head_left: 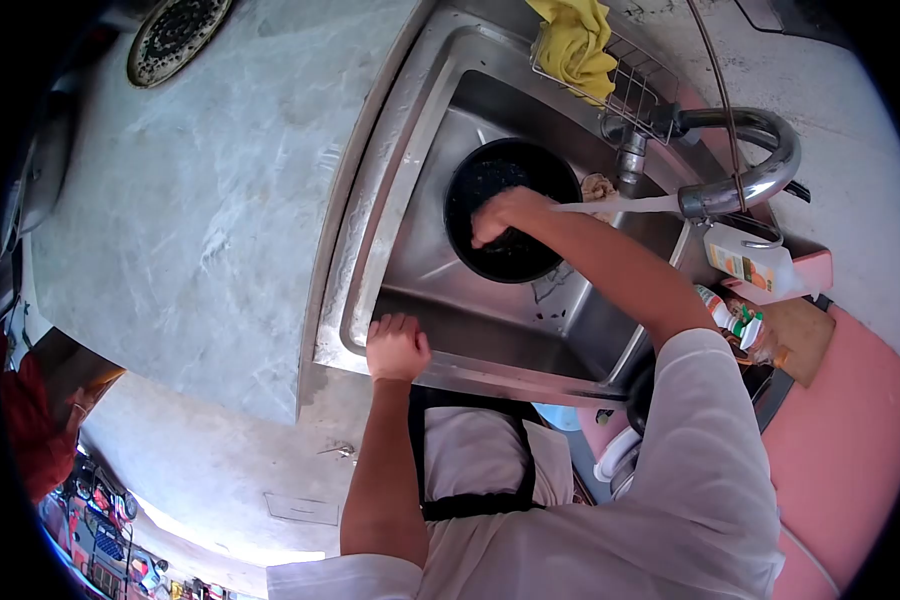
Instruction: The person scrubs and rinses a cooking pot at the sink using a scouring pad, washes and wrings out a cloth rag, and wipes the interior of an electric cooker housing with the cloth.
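At the far left, a person in a red garment point(38, 435) is partly in view at the edge. The pale grey surface point(200, 200) comes next, with a round, dark-speckled tray point(178, 42) on its far part. The left hand point(398, 347) rests on the near rim of the steel sink point(398, 165), fingers drawn in together like a loose fist. In the basin sits a round black pot point(458, 222); the right hand point(510, 212) reaches down into it, fingers pointing inward. The dark interior hides the fingertips, so I cannot tell whether they pinch anything. A yellow cloth point(577, 45) hangs over the wire rack point(645, 78) beyond the pot. Running water point(625, 205) falls from the curved metal tap point(770, 178) towards the right wrist. A plastic bottle with an orange label point(745, 262) stands near the tap, and at the far right is a pink surface point(850, 420).
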A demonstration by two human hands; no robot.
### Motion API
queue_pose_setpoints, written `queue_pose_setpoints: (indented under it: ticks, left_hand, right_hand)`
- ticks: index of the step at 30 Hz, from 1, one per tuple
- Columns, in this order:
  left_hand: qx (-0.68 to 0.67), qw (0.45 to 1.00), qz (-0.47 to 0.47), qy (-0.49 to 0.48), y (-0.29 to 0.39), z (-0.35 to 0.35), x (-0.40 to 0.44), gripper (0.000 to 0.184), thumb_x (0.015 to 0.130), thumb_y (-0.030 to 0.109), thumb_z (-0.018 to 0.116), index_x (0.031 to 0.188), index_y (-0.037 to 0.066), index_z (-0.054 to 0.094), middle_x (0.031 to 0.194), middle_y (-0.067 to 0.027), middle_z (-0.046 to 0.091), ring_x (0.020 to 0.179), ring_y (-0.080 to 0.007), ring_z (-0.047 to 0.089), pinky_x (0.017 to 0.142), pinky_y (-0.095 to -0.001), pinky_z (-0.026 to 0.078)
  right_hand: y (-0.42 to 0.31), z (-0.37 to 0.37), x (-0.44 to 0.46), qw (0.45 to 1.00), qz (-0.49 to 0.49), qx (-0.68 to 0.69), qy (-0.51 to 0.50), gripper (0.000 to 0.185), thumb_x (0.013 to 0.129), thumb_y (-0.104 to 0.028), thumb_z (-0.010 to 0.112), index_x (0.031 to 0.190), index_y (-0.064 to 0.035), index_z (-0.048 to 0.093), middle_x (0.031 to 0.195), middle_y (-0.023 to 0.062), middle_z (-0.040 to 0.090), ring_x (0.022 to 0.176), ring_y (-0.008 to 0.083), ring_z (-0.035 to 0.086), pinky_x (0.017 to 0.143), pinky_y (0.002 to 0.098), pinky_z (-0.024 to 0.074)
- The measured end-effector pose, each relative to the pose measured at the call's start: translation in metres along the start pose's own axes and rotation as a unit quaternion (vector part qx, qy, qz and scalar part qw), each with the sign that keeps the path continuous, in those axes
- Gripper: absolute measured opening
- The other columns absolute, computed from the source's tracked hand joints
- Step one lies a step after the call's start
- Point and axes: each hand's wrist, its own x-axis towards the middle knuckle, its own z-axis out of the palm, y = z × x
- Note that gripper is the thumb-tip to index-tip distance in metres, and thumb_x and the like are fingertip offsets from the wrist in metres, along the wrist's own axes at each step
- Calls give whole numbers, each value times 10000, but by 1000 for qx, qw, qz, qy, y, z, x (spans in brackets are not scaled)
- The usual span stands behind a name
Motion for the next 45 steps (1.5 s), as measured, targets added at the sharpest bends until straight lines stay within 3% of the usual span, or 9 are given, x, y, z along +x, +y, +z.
queue_pose_setpoints:
  ticks: [10,17,23,27,32,36,42,44,45]
  left_hand:
    - [-23,999,-5,27,-4,4,-2,48,629,145,552,615,111,521,687,-49,521,713,-238,518,665,-357,392]
    - [-29,1000,-5,7,-5,3,-2,77,635,163,572,642,101,527,713,-51,530,750,-225,528,697,-345,398]
    - [-31,999,-2,36,-5,4,1,59,621,134,567,613,107,516,678,-47,520,713,-231,524,672,-352,394]
    - [-31,999,2,44,-4,6,-1,47,623,126,564,618,104,522,673,-46,523,700,-232,524,660,-351,395]
    - [-16,999,-4,30,-4,5,0,62,628,148,571,628,106,526,690,-42,526,715,-223,525,668,-342,397]
    - [-13,1000,-5,17,-4,4,-2,81,627,167,579,628,109,522,699,-40,522,726,-215,522,675,-336,395]
    - [-4,1000,-2,6,-3,2,0,79,624,166,583,637,111,529,698,-39,522,725,-217,521,661,-340,393]
    - [-8,1000,-1,14,-3,4,1,55,623,146,573,627,111,531,691,-39,525,714,-224,522,651,-345,393]
    - [-13,1000,-7,24,-3,4,-1,34,621,127,563,617,112,533,684,-38,527,703,-232,524,641,-349,393]
  right_hand:
    - [57,89,28,979,-19,-127,-159,552,920,-426,339,1355,-87,366,1383,163,361,1305,272,300,1085,360,192]
    - [52,136,27,947,94,-211,224,522,896,-374,395,1313,-60,407,1321,187,431,1270,298,354,1060,367,233]
    - [33,89,95,938,-146,288,128,315,835,-191,491,1077,-8,581,1063,229,592,1047,356,544,911,375,402]
    - [68,62,110,915,152,205,314,330,838,-252,487,1090,-82,615,1129,166,589,1006,328,586,830,424,473]
    - [34,68,133,979,59,178,-77,262,826,-244,517,956,-73,668,961,79,670,910,234,616,804,392,468]
    - [89,60,172,791,-77,536,284,308,861,-248,448,891,-47,679,949,102,665,863,240,635,779,375,481]
    - [56,167,190,723,101,-70,680,299,819,-311,514,959,-105,680,1021,115,648,966,279,619,868,391,462]
    - [38,108,195,965,-33,242,-94,300,811,-292,505,974,-104,672,1058,137,630,981,318,604,893,398,448]
    - [45,92,172,955,34,240,173,272,790,-260,515,917,-82,677,967,159,651,927,312,622,852,403,468]
